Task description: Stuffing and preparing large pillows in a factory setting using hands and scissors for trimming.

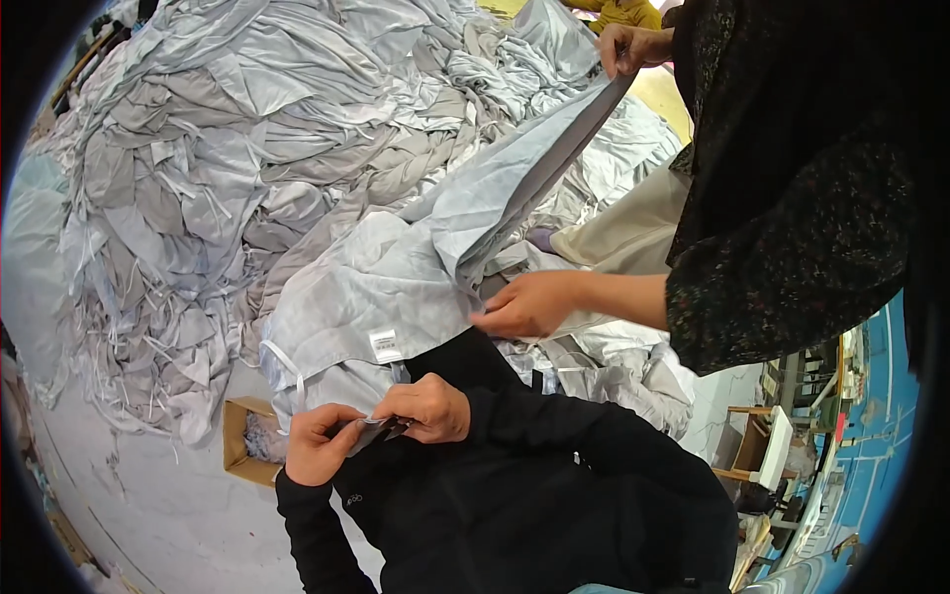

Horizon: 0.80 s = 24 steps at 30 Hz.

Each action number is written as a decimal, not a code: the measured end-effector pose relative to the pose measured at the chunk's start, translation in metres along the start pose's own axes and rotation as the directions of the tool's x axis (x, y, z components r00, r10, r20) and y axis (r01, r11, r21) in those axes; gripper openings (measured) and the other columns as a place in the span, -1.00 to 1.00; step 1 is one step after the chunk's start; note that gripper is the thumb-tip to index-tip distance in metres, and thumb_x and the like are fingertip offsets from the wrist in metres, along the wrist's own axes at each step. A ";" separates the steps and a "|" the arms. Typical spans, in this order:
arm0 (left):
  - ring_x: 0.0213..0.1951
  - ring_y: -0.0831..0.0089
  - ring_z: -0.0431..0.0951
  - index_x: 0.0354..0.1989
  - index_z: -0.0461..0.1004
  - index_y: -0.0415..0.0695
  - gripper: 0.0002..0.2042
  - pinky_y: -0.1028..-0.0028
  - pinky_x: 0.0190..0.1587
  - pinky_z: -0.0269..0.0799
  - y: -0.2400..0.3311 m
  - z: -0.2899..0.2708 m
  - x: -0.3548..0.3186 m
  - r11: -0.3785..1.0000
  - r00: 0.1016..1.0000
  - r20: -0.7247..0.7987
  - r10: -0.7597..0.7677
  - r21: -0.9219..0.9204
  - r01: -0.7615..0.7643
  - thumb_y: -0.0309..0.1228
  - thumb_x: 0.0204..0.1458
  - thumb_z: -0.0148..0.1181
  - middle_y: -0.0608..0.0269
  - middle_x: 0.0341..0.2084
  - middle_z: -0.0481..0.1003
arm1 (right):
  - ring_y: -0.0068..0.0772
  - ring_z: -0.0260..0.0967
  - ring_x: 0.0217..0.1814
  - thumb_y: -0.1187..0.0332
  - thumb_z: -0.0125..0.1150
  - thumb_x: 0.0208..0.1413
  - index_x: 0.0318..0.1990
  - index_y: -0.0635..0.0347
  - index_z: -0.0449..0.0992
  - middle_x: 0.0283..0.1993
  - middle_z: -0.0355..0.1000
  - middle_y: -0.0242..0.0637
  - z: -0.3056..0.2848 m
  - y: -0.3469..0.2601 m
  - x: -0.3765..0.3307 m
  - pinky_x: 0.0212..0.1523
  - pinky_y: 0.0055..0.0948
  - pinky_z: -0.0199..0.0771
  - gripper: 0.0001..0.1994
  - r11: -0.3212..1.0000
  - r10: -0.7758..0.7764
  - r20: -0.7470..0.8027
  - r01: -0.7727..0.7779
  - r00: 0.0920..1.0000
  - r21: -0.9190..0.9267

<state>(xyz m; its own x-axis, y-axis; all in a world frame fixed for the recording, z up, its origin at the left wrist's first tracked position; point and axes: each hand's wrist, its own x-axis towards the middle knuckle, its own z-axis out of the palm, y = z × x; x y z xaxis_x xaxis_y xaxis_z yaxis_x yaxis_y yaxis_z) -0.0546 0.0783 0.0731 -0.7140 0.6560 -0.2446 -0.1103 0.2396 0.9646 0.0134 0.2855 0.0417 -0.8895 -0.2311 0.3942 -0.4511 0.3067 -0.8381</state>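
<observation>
The left hand (322,441) and right hand (427,408) pinch the near edge of a pale cloth (371,277) with a white label (386,345). A co-worker's hand (638,48) grips its far end.

Your left hand (322,444) has room to swing outward over the pale floor (168,510), passing on the near side of the cardboard box (236,436) just beside it. Straight ahead, the pale cloth (361,282) bars both hands, the fabric heap (237,139) beyond it. Ahead and right of your right hand (430,408), a co-worker's lower hand (534,302) and dark sleeve (792,257) obstruct passage.
</observation>
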 end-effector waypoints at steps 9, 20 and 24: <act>-0.60 0.72 0.31 -0.38 0.51 -0.27 -0.95 0.66 -0.54 0.19 -0.014 -0.010 0.016 0.987 0.994 -0.046 0.102 0.132 -0.095 -0.57 -0.02 0.15 0.42 -0.60 0.43 | -0.23 0.46 -0.46 0.61 0.29 -0.32 -0.28 0.23 0.48 -0.39 0.44 -0.26 0.001 0.013 0.003 -0.51 -0.42 0.43 -0.68 0.997 -0.060 -0.024 0.060 0.998 -0.038; -0.29 0.04 0.52 -0.08 0.48 -0.15 -0.69 0.27 -0.25 0.42 -0.007 -0.039 0.198 0.713 0.876 0.029 0.481 0.569 -0.410 -0.48 -0.03 0.00 -0.05 -0.33 0.52 | -0.19 0.46 -0.45 0.64 0.22 -0.26 -0.27 0.23 0.49 -0.44 0.44 -0.21 -0.008 0.029 -0.010 -0.47 -0.40 0.43 -0.71 0.987 0.163 0.068 -0.162 0.984 -0.016; 0.00 0.20 0.46 0.01 0.48 0.14 -0.59 0.28 0.01 0.38 -0.046 -0.010 0.278 0.575 0.994 0.111 -0.009 0.814 -0.086 -0.41 -0.07 -0.06 0.17 -0.07 0.49 | -0.18 0.46 -0.42 0.68 0.20 -0.27 -0.27 0.23 0.48 -0.42 0.44 -0.19 -0.006 0.042 -0.010 -0.46 -0.39 0.43 -0.70 0.981 0.192 0.065 -0.191 0.979 -0.017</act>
<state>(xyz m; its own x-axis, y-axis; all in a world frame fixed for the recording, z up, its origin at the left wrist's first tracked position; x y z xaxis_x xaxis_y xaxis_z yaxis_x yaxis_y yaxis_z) -0.2549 0.2426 -0.0386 -0.6320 0.7291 -0.2626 0.5603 0.6640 0.4951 0.0027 0.3057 0.0053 -0.9529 -0.2274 0.2005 -0.2737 0.3610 -0.8915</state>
